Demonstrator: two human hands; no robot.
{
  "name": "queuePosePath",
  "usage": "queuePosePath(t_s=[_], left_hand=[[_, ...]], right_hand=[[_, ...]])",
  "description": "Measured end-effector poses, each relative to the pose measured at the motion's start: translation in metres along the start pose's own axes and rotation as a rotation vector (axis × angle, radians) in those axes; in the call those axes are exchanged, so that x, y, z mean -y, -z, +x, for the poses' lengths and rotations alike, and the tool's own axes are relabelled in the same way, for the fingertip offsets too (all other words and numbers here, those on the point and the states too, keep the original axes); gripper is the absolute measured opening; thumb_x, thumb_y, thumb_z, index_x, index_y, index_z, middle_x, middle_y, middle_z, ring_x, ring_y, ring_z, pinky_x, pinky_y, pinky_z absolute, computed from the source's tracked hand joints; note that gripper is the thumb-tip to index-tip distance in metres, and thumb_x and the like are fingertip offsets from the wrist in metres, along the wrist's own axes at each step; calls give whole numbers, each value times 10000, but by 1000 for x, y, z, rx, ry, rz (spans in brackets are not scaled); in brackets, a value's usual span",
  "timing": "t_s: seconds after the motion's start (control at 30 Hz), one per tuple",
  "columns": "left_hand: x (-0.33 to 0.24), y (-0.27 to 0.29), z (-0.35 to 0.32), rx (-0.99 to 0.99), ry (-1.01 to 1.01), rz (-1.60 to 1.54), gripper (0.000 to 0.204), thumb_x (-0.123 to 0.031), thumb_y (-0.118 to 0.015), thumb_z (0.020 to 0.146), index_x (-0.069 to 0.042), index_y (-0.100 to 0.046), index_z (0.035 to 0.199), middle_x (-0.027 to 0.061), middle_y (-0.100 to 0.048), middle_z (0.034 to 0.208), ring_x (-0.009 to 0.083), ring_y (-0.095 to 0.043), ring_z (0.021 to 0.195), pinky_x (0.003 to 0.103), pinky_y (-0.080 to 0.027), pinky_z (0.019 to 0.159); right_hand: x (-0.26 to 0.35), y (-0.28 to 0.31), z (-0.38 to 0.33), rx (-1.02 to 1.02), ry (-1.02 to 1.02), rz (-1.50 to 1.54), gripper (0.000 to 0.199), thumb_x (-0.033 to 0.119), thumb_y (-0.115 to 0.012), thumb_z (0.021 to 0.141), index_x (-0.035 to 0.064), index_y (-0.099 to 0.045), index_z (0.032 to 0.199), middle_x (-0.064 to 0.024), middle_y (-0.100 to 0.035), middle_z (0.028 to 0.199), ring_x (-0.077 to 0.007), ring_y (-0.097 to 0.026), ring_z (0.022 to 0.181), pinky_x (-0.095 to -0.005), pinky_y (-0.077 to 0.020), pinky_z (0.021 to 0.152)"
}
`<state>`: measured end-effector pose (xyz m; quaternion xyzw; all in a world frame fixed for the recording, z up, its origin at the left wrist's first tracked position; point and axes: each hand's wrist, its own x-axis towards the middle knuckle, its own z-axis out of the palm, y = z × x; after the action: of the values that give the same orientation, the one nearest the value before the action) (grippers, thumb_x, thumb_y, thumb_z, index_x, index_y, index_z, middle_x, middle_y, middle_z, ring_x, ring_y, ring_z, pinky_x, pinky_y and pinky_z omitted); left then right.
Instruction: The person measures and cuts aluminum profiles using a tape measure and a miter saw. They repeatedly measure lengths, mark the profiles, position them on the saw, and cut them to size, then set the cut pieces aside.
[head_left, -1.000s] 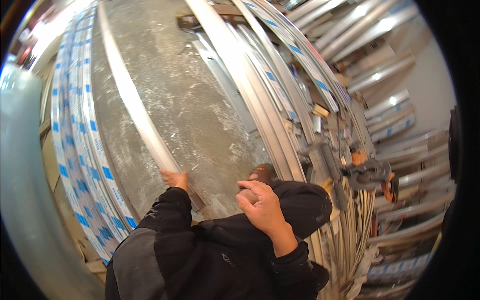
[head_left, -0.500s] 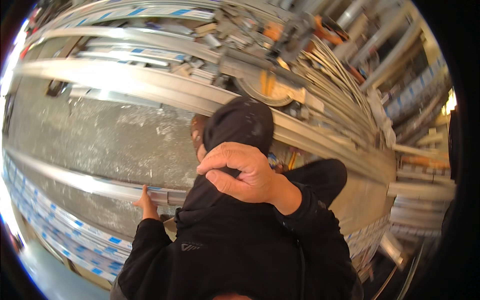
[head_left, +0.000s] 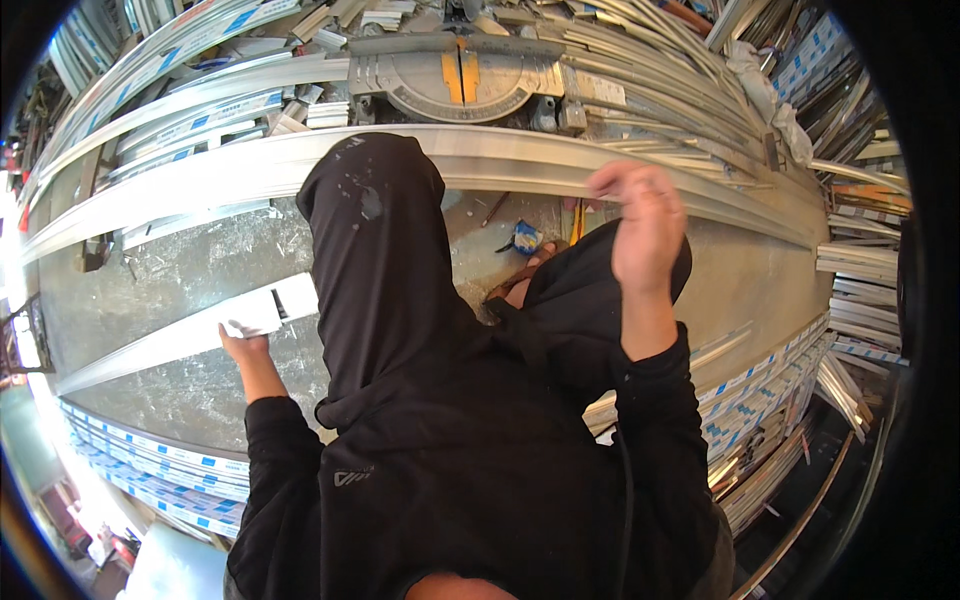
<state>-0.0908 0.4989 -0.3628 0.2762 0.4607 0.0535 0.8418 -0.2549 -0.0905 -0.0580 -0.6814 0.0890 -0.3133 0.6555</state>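
At the left, my left hand is closed on the near edge of a long white metal profile, close to its right end. A dark slot shows near that end, beside my left leg. The profile runs away to the left, above the grey floor. My right hand is raised over my right knee with its fingers loosely bent and nothing visible in them; motion blurs it slightly. Just beyond its fingertips, a long silver profile stretches across in front of my knees.
The saw base with a yellow insert stands ahead, among metal offcuts and long strips. A blue tape measure lies on the floor between my legs. Wrapped profiles are stacked at near left, and more bars at far right.
The view has swung to the right. My right hand has moved from in front of my body out to the right. The held profile now slants, its right end farther forward.
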Motion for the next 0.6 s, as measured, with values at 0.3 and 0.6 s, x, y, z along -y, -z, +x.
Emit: queuePosePath(t_s=[0.3, 0.6], left_hand=[[-19, -46, 56, -42, -64, 193, 268, -391, -551, 992, -137, -630, 1030, 106, -657, 1212, 323, -627, 1128, 550, -503, 983], [23, 122, 33, 120, -78, 983, 292, -86, -649, 787, 19, -528, 1031, 219, -667, 1076, 332, -661, 1035, 466, -520, 902]], right_hand=[[-76, 88, -2, -368, -319, -169, 350, 227, -468, 999, 2, -609, 771, -72, -648, 733, -137, -562, 660, -293, -462, 660], [-102, 83, -24, -43, -314, -789, 275, 133, -689, 875, -6, -689, 1112, -123, -690, 935, -278, -654, 938, -369, -508, 888]])
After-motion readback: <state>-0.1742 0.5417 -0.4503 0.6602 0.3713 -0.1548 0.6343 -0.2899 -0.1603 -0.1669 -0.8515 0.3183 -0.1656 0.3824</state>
